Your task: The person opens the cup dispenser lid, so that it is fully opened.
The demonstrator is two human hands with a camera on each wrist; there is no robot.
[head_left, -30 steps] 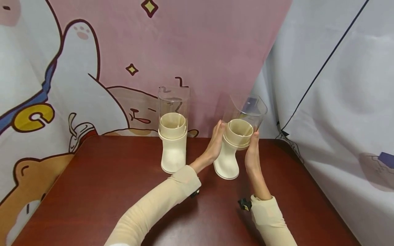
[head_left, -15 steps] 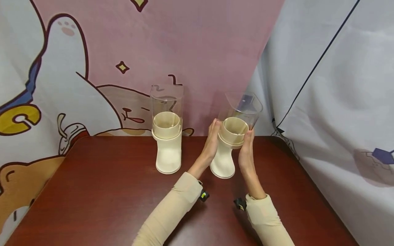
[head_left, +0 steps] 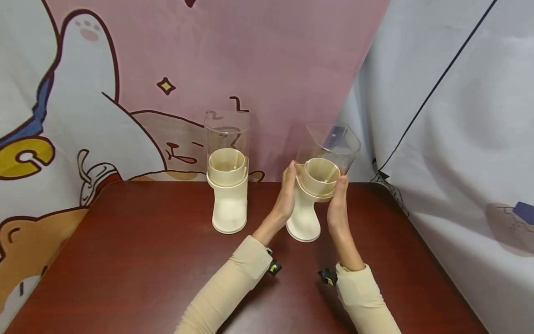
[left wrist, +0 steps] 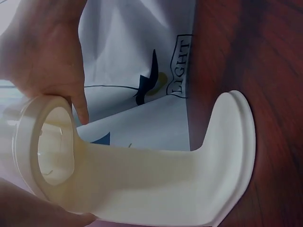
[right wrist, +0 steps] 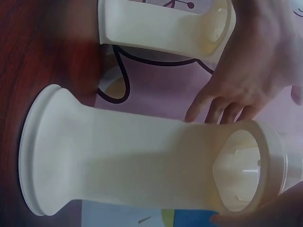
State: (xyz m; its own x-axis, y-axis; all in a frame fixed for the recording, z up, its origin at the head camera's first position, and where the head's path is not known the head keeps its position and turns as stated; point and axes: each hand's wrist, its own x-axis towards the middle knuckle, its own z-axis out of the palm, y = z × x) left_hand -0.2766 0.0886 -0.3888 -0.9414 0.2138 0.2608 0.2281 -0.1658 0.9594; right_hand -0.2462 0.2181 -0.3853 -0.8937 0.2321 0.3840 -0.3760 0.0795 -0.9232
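Observation:
A cream plastic dispenser (head_left: 303,221) with a clear, open-topped container (head_left: 333,139) stands on the table at right of centre, its upper part leaning right in the head view. My left hand (head_left: 285,197) holds the left side of its collar, and my right hand (head_left: 339,211) holds the right side. Inside the clear part sits a round cream cup (head_left: 320,172). The right wrist view shows the left hand's fingertips (right wrist: 194,111) at the edge of the cream body. In the left wrist view a hollow opening (left wrist: 56,151) shows under the collar.
A matching dispenser (head_left: 229,208) stands upright to the left of the held one. The reddish-brown table (head_left: 137,260) meets a printed pink cloth (head_left: 292,69) at the back and a white cloth (head_left: 450,139) on the right. Small black devices (head_left: 327,277) sit at the wrists.
The head view has shifted slightly. Both hands stay at the collar of the right dispenser, which keeps about the same place and lean. The left dispenser stays put.

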